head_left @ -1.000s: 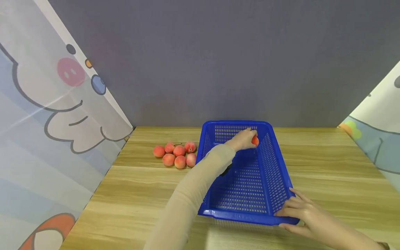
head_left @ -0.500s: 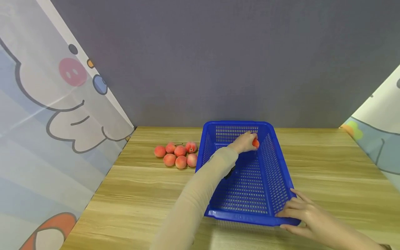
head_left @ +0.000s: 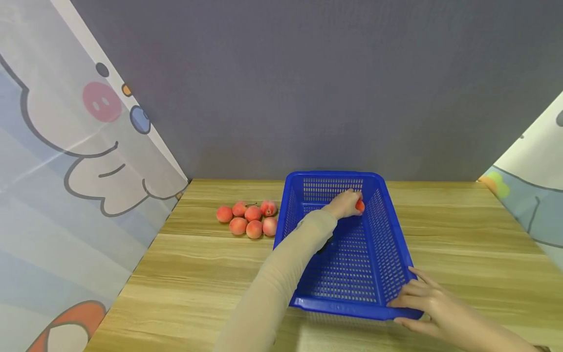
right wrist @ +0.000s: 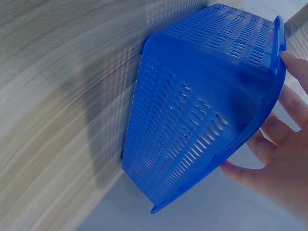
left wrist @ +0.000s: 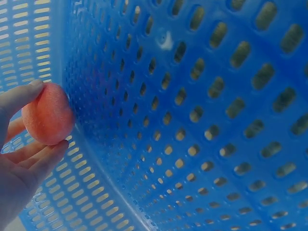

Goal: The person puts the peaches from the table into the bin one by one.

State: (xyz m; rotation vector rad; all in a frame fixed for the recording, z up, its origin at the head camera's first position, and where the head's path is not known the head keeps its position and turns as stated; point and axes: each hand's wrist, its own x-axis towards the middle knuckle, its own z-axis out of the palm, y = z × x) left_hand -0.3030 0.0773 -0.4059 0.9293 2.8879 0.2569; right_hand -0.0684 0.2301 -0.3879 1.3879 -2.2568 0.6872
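Note:
Inside the far end of a blue plastic basket (head_left: pixel 343 274) my left hand (head_left: pixel 344 205) holds a red-orange peach (head_left: pixel 360 206). In the left wrist view, the thumb is on top of the peach (left wrist: pixel 48 114) and fingers lie beneath it, close to the perforated basket wall (left wrist: pixel 183 115). My right hand (head_left: pixel 424 299) grips the basket's near right corner. The right wrist view has its fingers over the rim (right wrist: pixel 260 118) and the thumb against the outside. My left sleeve (head_left: pixel 281 274) crosses the basket's left rim and hides part of the floor.
Several peaches (head_left: pixel 253 214) sit grouped on the wooden table (head_left: pixel 198 283), close to the basket's left side. A grey panel (head_left: pixel 308 88) rises behind the table. Cartoon-printed sheets (head_left: pixel 66 171) stand along the left and right sides.
My left hand has sunk slightly lower into the basket with the peach. My right hand keeps its grip on the corner, and the loose peaches stay in place.

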